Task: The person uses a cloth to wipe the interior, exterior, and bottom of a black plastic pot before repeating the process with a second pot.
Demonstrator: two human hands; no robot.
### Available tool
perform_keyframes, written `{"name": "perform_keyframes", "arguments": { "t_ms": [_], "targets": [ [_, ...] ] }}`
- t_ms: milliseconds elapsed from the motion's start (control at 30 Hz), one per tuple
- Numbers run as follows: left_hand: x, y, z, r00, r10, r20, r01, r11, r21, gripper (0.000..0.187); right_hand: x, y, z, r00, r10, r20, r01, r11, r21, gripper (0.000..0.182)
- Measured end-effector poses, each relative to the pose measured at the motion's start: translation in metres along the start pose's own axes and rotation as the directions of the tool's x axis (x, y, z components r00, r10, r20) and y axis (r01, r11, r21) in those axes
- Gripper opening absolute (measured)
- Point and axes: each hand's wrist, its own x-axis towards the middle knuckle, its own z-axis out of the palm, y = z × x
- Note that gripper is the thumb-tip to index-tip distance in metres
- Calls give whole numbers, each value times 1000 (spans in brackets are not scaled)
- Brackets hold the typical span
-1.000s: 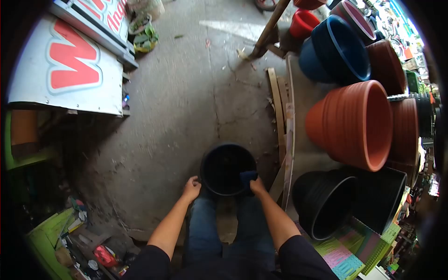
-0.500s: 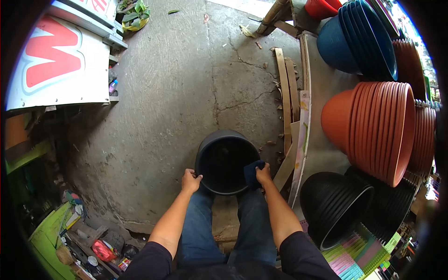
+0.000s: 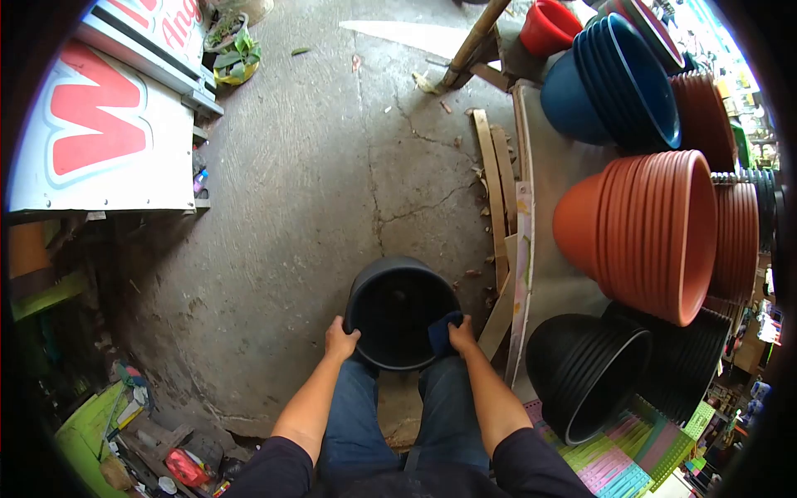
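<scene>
A round black pot (image 3: 397,311) with its open mouth facing up is held just in front of my knees. My left hand (image 3: 341,339) grips its rim on the left side, thumb over the edge. On the right side, my right hand (image 3: 462,334) pinches a dark blue cloth (image 3: 442,332) against the rim, and part of the cloth hangs inside the pot. The inside of the pot looks dark, with a faint lighter spot near its far wall.
Nested terracotta pots (image 3: 639,236), blue pots (image 3: 610,83), black pots (image 3: 585,373) and a red pot (image 3: 550,28) line the right. Wooden strips (image 3: 491,191) lie beside them. A white sign (image 3: 108,124) stands left, above clutter (image 3: 166,440). A plant (image 3: 237,58) is farther off.
The view has shifted, so the pot and both hands appear slightly lower. The cloth has moved a little inward over the rim, and my right hand stays on it.
</scene>
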Motion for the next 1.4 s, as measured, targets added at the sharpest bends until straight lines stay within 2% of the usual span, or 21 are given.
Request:
{"name": "perform_keyframes", "arguments": {
  "t_ms": [200,267,300,333,367,467,500,567,600,700,767,800,867,900,967,1000,1133,1200,1233,1333,1400],
  "targets": [
    [-42,40,-55,965,252,-69,-254,967,-27,32,-76,-22,-39,996,-85,18,86,987,-134,58],
    [-63,52,-79,819,499,-283,-541,836,-93,30,-79,3,-42,967,-249,48,241,961,138,48],
    [-81,71,-99,792,523,-316,-573,815,-88,30,-98,-9,-52,963,-253,96,229,951,208,44],
    [-111,99,-124,886,381,-265,-463,762,-452,31,-123,-26,-64,952,-267,148,219,936,275,40],
    [-130,117,-146,949,276,-149,-291,596,-748,33,-152,-47,-77,948,-247,202,175,932,317,36],
    [-145,108,-172,826,473,-306,-557,607,-566,40,-220,-93,-101,945,-172,278,38,902,431,25],
    [-154,114,-185,803,487,-344,-592,585,-554,40,-246,-112,-109,937,-217,272,81,896,436,25],
    [-180,128,-210,751,535,-387,-658,554,-510,48,-305,-150,-128,945,-185,270,-18,794,607,27],
    [-194,139,-221,837,426,-344,-530,468,-707,52,-335,-164,-141,939,-218,266,11,792,610,27],
    [-210,141,-243,863,389,-322,-470,387,-793,53,-420,-203,-179,894,-310,324,-27,685,728,39],
    [-250,164,-267,863,382,-329,-465,350,-813,54,-465,-219,-190,578,-721,382,-279,266,923,48],
    [-271,176,-275,878,363,-313,-434,323,-841,56,-470,-222,-188,566,-732,379,-271,269,924,48],
    [-301,188,-279,873,350,-341,-441,265,-858,54,-471,-225,-183,664,-668,335,-272,202,941,46],
    [-309,193,-277,872,335,-358,-440,214,-872,53,-450,-221,-175,655,-679,331,-266,203,942,46],
    [-314,197,-267,851,342,-398,-475,183,-861,54,-396,-209,-151,646,-633,426,-45,526,849,31],
    [-318,200,-264,838,341,-425,-498,162,-852,55,-405,-214,-152,658,-610,441,0,586,811,21],
    [-342,209,-248,814,345,-468,-546,174,-820,59,-391,-206,-137,731,-525,436,-58,589,806,22],
    [-357,217,-243,808,375,-454,-548,198,-813,64,-394,-201,-134,884,-398,246,-25,485,874,21],
    [-364,219,-237,807,376,-455,-549,196,-812,64,-391,-200,-131,883,-400,245,-23,484,875,21],
    [-375,223,-215,750,487,-447,-608,243,-756,64,-380,-202,-119,968,-250,9,95,401,911,22],
    [-373,221,-190,505,665,-551,-858,456,-235,61,-386,-205,-117,919,-387,72,89,383,919,23]
  ]
}}
